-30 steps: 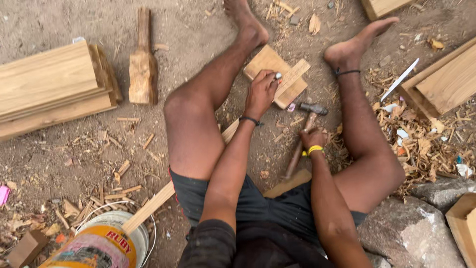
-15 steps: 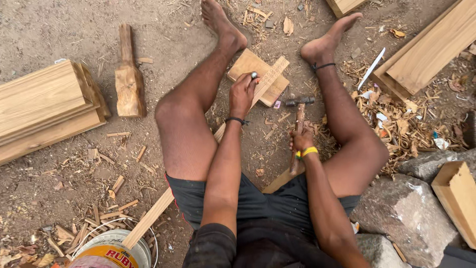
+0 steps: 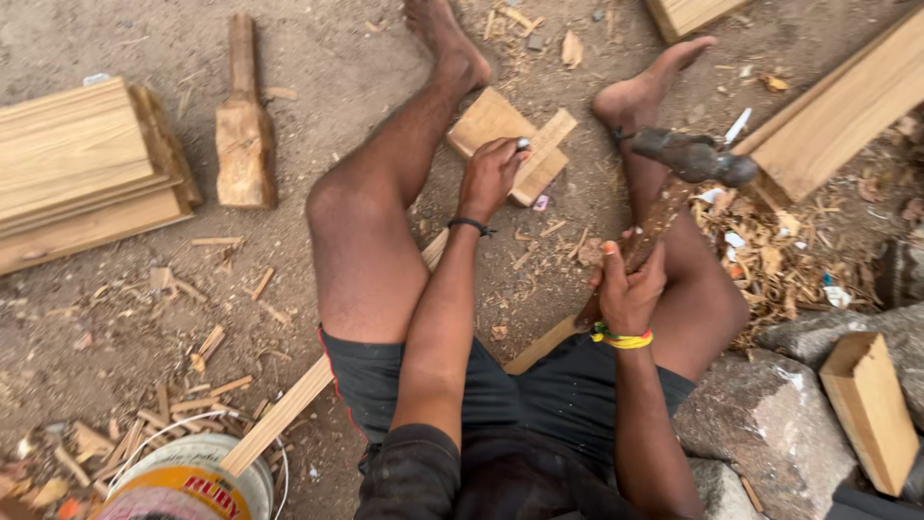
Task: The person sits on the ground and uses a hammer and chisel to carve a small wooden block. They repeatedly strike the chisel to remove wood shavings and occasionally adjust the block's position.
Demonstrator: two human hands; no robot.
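Two hands working over the dirt ground, between outstretched legs.

- Left hand (image 3: pixel 491 173): fingers (image 3: pixel 502 152) closing fully around a small metal chisel (image 3: pixel 523 144), standing it on the small wooden piece (image 3: pixel 500 135) lying far centre between the feet.
- Right hand (image 3: pixel 630 289): fingers wrapping tight round the wooden handle of a hammer (image 3: pixel 688 159), head hanging raised to the right, well apart from the chisel.

Risks, as judged:
- Hammer head glancing off the narrow chisel top and striking the left knuckles, owing to the small target.
- Wooden piece shifting on loose dirt, being unclamped, and sending the chisel toward a bare foot (image 3: pixel 640 91).
- Wood splitting along the grain under a heavy blow.

Packages and labels:
- Round bucket (image 3: pixel 192 481), near left, showing a yellow label band with red lettering, wire handle looping beside it.
- Remaining lumber, stacked planks (image 3: pixel 82 169) at left included, carrying no visible labels.
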